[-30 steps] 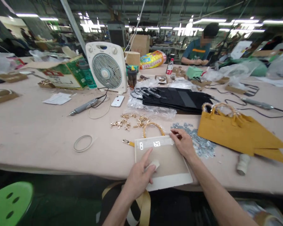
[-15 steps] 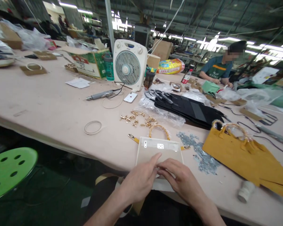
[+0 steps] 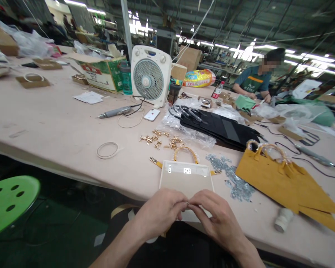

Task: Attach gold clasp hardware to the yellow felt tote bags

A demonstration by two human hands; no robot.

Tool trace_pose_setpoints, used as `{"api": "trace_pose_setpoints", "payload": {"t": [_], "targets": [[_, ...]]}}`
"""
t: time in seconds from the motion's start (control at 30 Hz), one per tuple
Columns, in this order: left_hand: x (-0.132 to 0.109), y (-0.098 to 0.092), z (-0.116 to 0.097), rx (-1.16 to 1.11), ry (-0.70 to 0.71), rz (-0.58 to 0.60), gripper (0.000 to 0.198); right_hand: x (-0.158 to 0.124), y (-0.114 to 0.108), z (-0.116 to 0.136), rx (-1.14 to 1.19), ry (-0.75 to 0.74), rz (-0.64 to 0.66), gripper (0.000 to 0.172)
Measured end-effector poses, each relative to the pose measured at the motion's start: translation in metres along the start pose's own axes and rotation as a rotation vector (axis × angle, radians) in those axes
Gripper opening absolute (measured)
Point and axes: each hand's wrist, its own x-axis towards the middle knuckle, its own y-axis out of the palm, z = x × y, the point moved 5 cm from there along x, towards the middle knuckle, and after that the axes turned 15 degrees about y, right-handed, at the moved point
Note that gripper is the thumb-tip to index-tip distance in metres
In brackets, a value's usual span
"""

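Observation:
My left hand (image 3: 166, 206) and my right hand (image 3: 212, 208) meet over the near edge of a pale rectangular panel (image 3: 173, 182). Fingers and thumbs are pinched together on both sides, and whatever lies between the fingertips is too small and hidden to name. White cut-outs with metal fittings show near the panel's far edge. From behind it stick out a mustard-yellow bag handle (image 3: 194, 152) in clear wrap and two yellow straps with metal plates at their ends. Gold-coloured metal fittings (image 3: 175, 142) lie heaped beyond, and thin grey metal pieces (image 3: 238, 184) are spread to the right.
Mustard bag pieces (image 3: 270, 175) and a whitish roll (image 3: 284, 219) lie on the right. Black bag pieces (image 3: 220, 124), a phone (image 3: 152, 114), a corded grey tool (image 3: 115, 112) and a fan (image 3: 150, 76) stand farther back. A tape ring (image 3: 107, 150) is left; a co-worker (image 3: 254, 80) sits across.
My left index finger, stretched out over the panel before, is now bent in to a pinch. Both hands have come nearer the panel's near edge. The view has shifted slightly.

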Motion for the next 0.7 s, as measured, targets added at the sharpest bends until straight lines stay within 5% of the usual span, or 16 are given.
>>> {"api": "trace_pose_setpoints", "payload": {"t": [0.33,0.53,0.7], "targets": [[-0.003,0.021,0.029,-0.729,-0.22,-0.149,0.043,-0.022,0.004,0.001,0.185,-0.174,-0.179,0.035],[-0.003,0.015,0.044,-0.409,-0.076,-0.263,0.026,0.013,-0.011,-0.061,0.242,0.26,-0.366,0.007],[-0.001,0.014,0.053,-0.3,0.013,-0.281,0.024,0.064,-0.001,-0.089,0.202,0.339,-0.244,0.024]]}}
